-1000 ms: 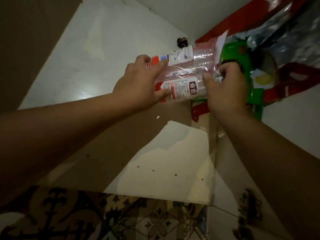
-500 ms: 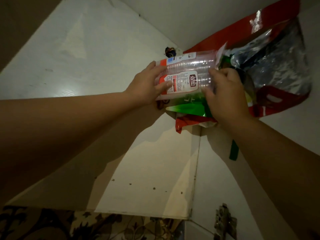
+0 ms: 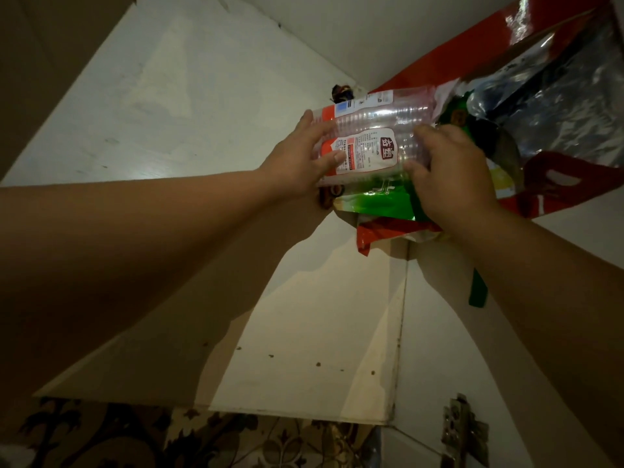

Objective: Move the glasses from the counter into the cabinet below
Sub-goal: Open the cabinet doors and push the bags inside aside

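Inside cabinet (image 3: 209, 106), both hands (image 3: 374, 163) grip stacked glasses (image 3: 381, 130).

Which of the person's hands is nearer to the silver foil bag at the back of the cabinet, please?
Right. The right hand sits beside the silver foil bag; the left hand is farther left.

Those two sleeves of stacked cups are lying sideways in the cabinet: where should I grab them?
By the two ends, one hand from each side. The cup sleeves lie sideways, long and ribbed, one atop the other, so end pressure likely keeps them together. The left hand cups the labelled end; the right hand takes the end by the bags.
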